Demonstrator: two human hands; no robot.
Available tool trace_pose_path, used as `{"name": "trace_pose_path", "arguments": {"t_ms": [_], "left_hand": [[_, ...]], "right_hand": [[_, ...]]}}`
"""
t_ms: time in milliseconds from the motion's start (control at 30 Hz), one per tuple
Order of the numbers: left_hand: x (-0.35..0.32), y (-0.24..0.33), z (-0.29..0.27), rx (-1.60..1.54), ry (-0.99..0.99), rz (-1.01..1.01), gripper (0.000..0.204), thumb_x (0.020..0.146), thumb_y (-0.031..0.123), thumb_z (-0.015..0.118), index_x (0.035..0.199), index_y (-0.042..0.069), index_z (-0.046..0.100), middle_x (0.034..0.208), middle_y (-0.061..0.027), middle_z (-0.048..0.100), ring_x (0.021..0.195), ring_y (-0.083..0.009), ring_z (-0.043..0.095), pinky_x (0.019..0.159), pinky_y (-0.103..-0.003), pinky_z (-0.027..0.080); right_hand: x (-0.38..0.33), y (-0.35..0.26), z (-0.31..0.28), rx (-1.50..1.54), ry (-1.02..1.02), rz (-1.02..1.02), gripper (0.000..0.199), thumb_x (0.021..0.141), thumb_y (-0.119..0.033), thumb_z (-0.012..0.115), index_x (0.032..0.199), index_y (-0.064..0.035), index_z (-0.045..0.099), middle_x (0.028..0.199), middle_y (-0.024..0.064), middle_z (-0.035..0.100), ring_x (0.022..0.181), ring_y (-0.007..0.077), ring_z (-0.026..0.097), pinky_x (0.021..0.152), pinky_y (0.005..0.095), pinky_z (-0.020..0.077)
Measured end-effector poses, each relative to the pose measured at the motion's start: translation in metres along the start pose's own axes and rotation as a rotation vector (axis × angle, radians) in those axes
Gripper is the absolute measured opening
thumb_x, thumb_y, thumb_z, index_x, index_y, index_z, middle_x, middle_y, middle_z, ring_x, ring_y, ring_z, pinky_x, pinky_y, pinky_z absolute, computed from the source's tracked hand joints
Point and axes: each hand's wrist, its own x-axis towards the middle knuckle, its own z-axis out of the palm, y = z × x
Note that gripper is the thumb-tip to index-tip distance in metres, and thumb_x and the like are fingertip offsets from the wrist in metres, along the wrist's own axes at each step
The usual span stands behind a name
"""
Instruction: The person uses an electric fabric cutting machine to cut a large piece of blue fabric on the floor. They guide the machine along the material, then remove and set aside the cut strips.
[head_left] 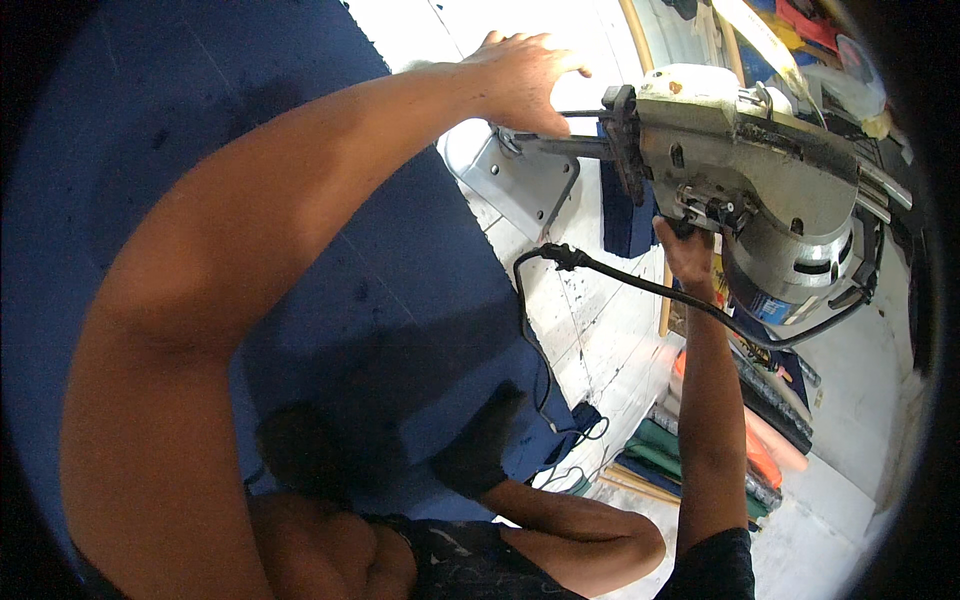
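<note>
Left hand: I'm pressing my left hand (pixel 522 80) flat beside the cutting machine (pixel 760 190).
Right hand: I'm gripping its handle with my right hand (pixel 688 250).
Cloth: blue fabric (pixel 380 290) is lying on the white table (pixel 590 310).

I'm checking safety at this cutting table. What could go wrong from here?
The left hand rests flat near the front of the grey metal fabric-cutting machine, so the fingers may end up close to its blade. The black power cable loops across the white table beside the dark blue fabric and could snag.
</note>
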Motion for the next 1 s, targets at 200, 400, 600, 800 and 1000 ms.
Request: {"name": "trace_pose_path", "arguments": {"t_ms": [200, 400, 600, 800, 1000], "left_hand": [[-0.018, -0.029, 0.011, 0.177, -0.256, -0.183, 0.044, 0.081, 0.022, 0.066, 0.125, 0.017, 0.065, 0.120, -0.0098, 0.061, 0.118, -0.0254, 0.056, 0.102, -0.051, 0.039], [-0.028, -0.035, 0.018, 0.263, -0.385, -0.227, 0.033, 0.088, 0.014, 0.062, 0.120, 0.018, 0.069, 0.118, -0.0071, 0.064, 0.116, -0.0222, 0.057, 0.103, -0.046, 0.038], [-0.030, -0.040, 0.031, 0.220, -0.332, -0.192, 0.026, 0.088, 0.016, 0.062, 0.112, 0.019, 0.071, 0.112, -0.0049, 0.068, 0.112, -0.0225, 0.060, 0.097, -0.045, 0.039], [-0.025, -0.040, 0.041, 0.217, -0.298, -0.213, 0.017, 0.089, 0.015, 0.061, 0.100, 0.017, 0.074, 0.099, -0.0046, 0.070, 0.105, -0.0219, 0.062, 0.093, -0.043, 0.039], [-0.028, -0.038, 0.042, 0.236, -0.286, -0.209, 0.017, 0.091, 0.023, 0.061, 0.102, 0.020, 0.073, 0.101, -0.0012, 0.068, 0.107, -0.0201, 0.060, 0.096, -0.042, 0.038]], "right_hand": [[0.002, 0.013, 0.004, -0.033, 0.028, -0.004, 0.064, 0.084, -0.046, 0.072, 0.129, -0.0039, 0.055, 0.132, 0.0184, 0.057, 0.125, 0.0347, 0.050, 0.110, 0.0420, 0.0354], [0.004, -0.023, -0.010, -0.184, -0.193, 0.232, 0.062, 0.090, -0.049, 0.064, 0.138, -0.0116, 0.050, 0.141, 0.0103, 0.053, 0.133, 0.0279, 0.045, 0.114, 0.0412, 0.0315], [-0.003, 0.027, 0.012, -0.252, -0.017, 0.010, 0.057, 0.090, -0.049, 0.060, 0.136, -0.0161, 0.053, 0.138, 0.0105, 0.056, 0.126, 0.0278, 0.052, 0.109, 0.0365, 0.0396], [-0.009, 0.013, 0.012, 0.128, -0.056, 0.099, 0.057, 0.089, -0.046, 0.061, 0.136, -0.0158, 0.052, 0.139, 0.0119, 0.054, 0.132, 0.0311, 0.047, 0.114, 0.0422, 0.0316], [-0.005, 0.015, 0.012, -0.017, -0.076, -0.087, 0.050, 0.094, -0.042, 0.059, 0.132, -0.0106, 0.053, 0.134, 0.0155, 0.057, 0.128, 0.0338, 0.050, 0.109, 0.0432, 0.0373]]}}
